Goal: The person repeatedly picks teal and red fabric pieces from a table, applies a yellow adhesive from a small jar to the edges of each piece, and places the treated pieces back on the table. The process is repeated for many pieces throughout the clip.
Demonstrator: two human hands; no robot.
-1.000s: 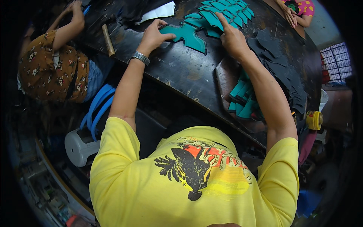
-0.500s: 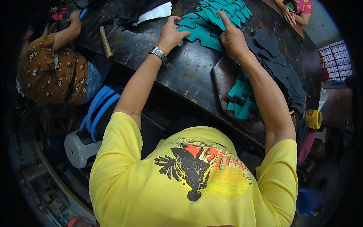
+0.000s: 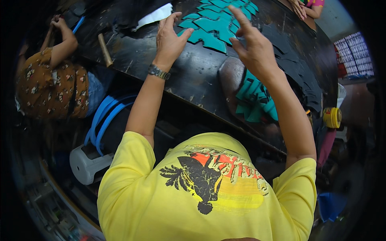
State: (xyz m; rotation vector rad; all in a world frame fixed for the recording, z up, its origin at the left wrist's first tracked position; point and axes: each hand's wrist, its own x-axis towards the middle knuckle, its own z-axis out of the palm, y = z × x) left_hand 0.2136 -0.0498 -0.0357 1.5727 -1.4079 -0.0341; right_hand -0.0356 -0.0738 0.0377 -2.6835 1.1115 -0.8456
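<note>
Works beside a co-worker in a brown floral top at far left, with a wooden stick lying between on the dark table. Holds the left hand open above the table, thumb spread well apart from fingers, pinching nothing, a metal watch at the wrist; cannot tell about contact between thumb tip and the front teal piece. Has that piece lying flat against the near end of a fan of teal pieces, probably overlapped to save room while leaving edges bare. Poises the right hand, blurred, by the fan's right side, index finger stretched out, thumb apart, gripping nothing visible, perhaps raised to spare the rows. Reaches over a heap of teal pieces, likely placed close for easy picking, and past overlapping black pieces toward a yellow jar at far right. Compared with half a second earlier, shows the left hand drawn back from the front piece, and the right hand with thumb and fingers opened wider.
</note>
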